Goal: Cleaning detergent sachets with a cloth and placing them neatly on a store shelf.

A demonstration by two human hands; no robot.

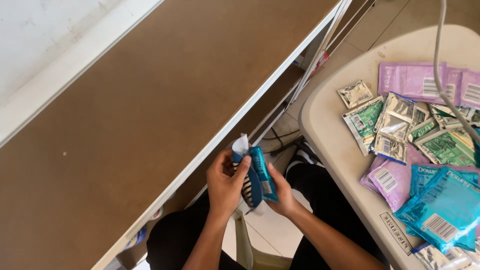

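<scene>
Head view, looking down at a seated person's lap. The left hand (pixel 226 182) wraps its fingers and thumb around a small stack of sachets (pixel 254 175), blue and teal with a white torn-looking top, held upright above the knees. The right hand (pixel 283 192) cups the same stack from the other side, its thumb pressed against the teal face; both hands are closed on the sachets. The stack sits in the gap between the brown shelf board (pixel 150 115) on the left and the beige table (pixel 330 130) on the right, touching neither.

The shelf board runs diagonally from the lower left to the upper middle, edged with a white strip (pixel 240 120).

On the table, near its rounded front-left corner, lies a silver sachet (pixel 354 93). Farther in lie green sachets (pixel 447 147), and purple sachets (pixel 412 80) lie along the far edge. Teal sachets (pixel 442 207) overlap near the right edge of the view. A grey cable (pixel 440 65) hangs across the table's far right side.

Below the hands, black trousers (pixel 320 187) and pale floor tiles (pixel 272 227) are visible.
</scene>
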